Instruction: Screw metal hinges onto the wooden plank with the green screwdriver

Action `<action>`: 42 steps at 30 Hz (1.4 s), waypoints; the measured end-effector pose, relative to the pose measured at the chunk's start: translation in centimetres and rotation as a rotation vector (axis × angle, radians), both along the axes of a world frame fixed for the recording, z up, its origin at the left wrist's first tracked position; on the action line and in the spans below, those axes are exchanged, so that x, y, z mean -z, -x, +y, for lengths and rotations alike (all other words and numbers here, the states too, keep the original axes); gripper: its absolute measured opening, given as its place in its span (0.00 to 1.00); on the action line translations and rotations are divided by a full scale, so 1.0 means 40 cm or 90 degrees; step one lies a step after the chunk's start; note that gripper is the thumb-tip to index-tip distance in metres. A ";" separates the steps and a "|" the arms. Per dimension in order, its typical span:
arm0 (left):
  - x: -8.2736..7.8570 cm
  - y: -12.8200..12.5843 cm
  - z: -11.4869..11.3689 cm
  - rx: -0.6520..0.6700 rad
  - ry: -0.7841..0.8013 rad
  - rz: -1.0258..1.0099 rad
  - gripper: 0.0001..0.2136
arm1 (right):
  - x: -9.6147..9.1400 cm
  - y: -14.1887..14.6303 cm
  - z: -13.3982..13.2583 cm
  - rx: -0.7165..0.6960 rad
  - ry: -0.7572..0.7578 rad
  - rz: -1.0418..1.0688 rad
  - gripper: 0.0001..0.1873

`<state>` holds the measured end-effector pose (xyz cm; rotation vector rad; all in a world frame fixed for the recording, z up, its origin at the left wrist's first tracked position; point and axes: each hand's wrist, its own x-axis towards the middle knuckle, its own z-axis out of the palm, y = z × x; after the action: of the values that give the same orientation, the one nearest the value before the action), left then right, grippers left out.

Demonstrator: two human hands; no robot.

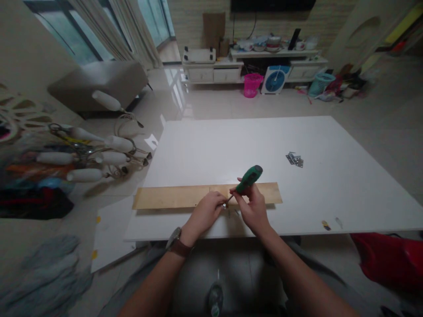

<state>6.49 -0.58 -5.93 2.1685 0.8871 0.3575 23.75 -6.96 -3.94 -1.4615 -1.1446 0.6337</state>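
A long wooden board (172,197) lies across the near part of the white table, roughly level with its front edge. My right hand (253,209) grips a screwdriver (250,178) with a green handle, held at a tilt, its shaft pointing down and left. The tip meets a small metal piece (224,205) at the board's near edge. On the left, my left hand (209,210) rests against the board with its fingers pinched together at that metal piece. Whether it is a screw or a bracket I cannot make out.
Several metal brackets (294,159) lie in a pile on the white table (205,145). Small scraps (326,225) sit near its front right edge. A white panel (110,229) leans at the left. Lamp parts crowd the floor beyond, and a red item (390,262) is at the right.
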 end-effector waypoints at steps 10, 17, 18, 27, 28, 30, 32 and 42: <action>0.003 0.000 -0.007 -0.001 -0.031 0.047 0.07 | 0.009 -0.009 0.018 0.049 0.004 0.011 0.18; -0.027 -0.005 -0.020 0.019 -0.090 0.088 0.05 | 0.016 -0.007 0.019 0.054 0.016 0.033 0.11; -0.028 -0.005 -0.020 0.027 -0.091 0.089 0.05 | 0.018 -0.007 0.020 0.055 0.021 0.036 0.10; -0.023 -0.004 -0.020 0.018 -0.096 0.115 0.04 | 0.023 -0.005 0.034 0.009 0.081 0.156 0.10; -0.022 -0.006 -0.022 0.006 -0.105 0.119 0.03 | 0.024 -0.003 0.034 -0.002 0.083 0.157 0.09; -0.020 -0.011 -0.026 -0.019 -0.123 0.125 0.02 | 0.026 0.000 0.032 -0.013 0.088 0.133 0.08; -0.019 -0.017 -0.030 -0.040 -0.131 0.128 0.03 | 0.029 0.002 0.029 -0.011 0.090 0.092 0.09; -0.043 -0.037 -0.033 -0.088 -0.092 0.089 0.05 | 0.004 0.005 0.016 -0.030 0.143 0.001 0.09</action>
<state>7.95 -1.92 -4.20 2.2914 1.1241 0.3510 23.56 -6.32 -4.11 -1.6260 -1.1383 0.8167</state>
